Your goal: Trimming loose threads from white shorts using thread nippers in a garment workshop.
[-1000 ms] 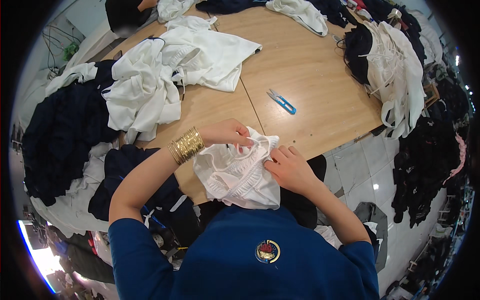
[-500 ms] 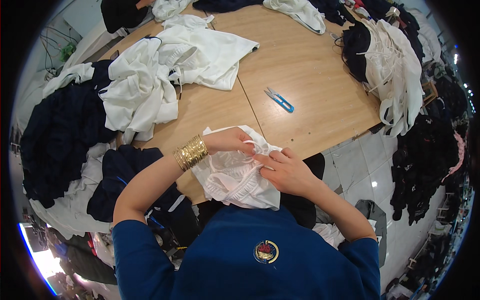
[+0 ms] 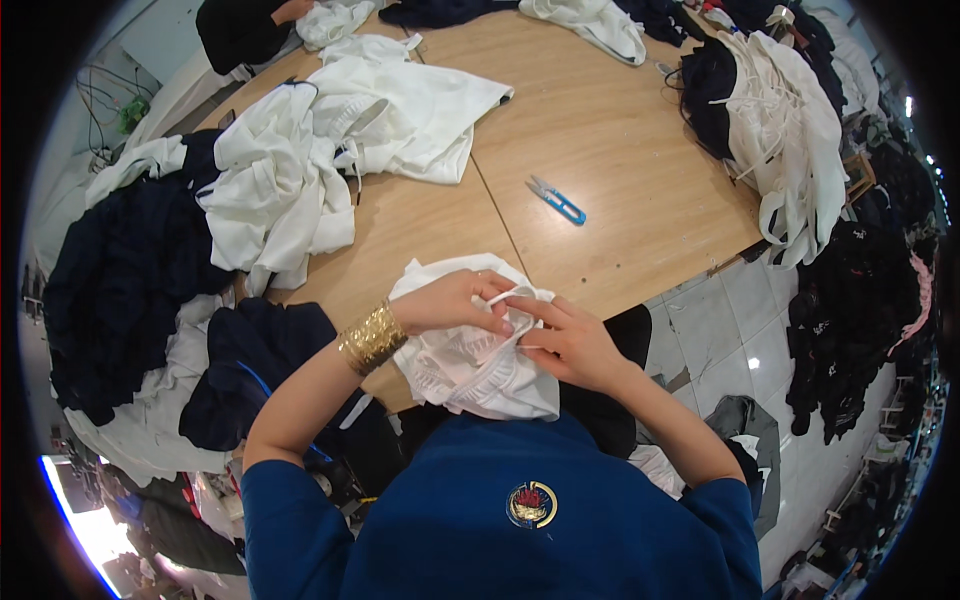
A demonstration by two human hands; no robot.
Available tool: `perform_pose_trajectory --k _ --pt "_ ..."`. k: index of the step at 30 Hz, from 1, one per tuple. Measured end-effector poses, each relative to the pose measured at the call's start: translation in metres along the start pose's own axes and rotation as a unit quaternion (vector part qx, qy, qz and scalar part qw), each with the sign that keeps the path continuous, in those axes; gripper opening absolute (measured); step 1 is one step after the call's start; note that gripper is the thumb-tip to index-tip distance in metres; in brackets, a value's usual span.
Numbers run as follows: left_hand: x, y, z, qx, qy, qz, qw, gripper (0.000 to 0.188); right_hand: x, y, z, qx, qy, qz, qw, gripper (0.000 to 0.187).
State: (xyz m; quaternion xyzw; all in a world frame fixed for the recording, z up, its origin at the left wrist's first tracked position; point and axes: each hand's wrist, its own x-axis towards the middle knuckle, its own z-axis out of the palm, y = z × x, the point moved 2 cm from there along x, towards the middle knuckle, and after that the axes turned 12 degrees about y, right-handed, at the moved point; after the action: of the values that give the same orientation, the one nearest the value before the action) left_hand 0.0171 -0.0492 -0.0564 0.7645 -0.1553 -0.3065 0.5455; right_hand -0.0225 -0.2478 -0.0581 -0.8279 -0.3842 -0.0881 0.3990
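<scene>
A bunched white garment [image 3: 470, 360] lies at the near edge of the wooden table [image 3: 600, 160], partly over my lap. My left hand [image 3: 455, 300], with a gold cuff on its wrist, pinches a fold at the garment's top. My right hand [image 3: 565, 335] grips the same fold from the right, fingertips touching the left hand's. Both hands are closed on the cloth. A blue-handled thread snipper [image 3: 557, 200] lies on the bare wood beyond the hands, apart from them.
White garments [image 3: 330, 140] are heaped at the table's left and dark ones [image 3: 120, 280] hang off its left edge. A white and black pile [image 3: 770, 120] sits at the right corner. Another person in black [image 3: 245, 25] is at the far side. Tiled floor [image 3: 720, 330] lies to the right.
The garment and both hands have shifted slightly toward the right, and the fingertips have come together on a fold at the garment's top.
</scene>
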Motion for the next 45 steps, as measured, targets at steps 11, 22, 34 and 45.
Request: perform_pose_trajectory --k 11,22,34,45 --pt "0.003 -0.02 -0.009 0.08 0.061 0.04 0.994 0.023 -0.006 0.013 0.023 0.094 0.021 0.098 0.991 0.01" --pt "-0.01 0.005 0.024 0.336 0.136 0.154 0.919 0.021 -0.015 0.002 0.029 -0.013 0.055 0.06 0.997 0.01" --pt "-0.015 0.019 0.041 -0.028 0.111 -0.14 0.984 0.018 -0.021 0.005 0.02 -0.054 0.038 0.102 0.993 0.011" --pt "-0.014 -0.061 0.116 -0.241 0.356 -0.053 0.901 0.012 -0.027 0.013 0.016 -0.19 -0.118 0.048 0.973 0.015"
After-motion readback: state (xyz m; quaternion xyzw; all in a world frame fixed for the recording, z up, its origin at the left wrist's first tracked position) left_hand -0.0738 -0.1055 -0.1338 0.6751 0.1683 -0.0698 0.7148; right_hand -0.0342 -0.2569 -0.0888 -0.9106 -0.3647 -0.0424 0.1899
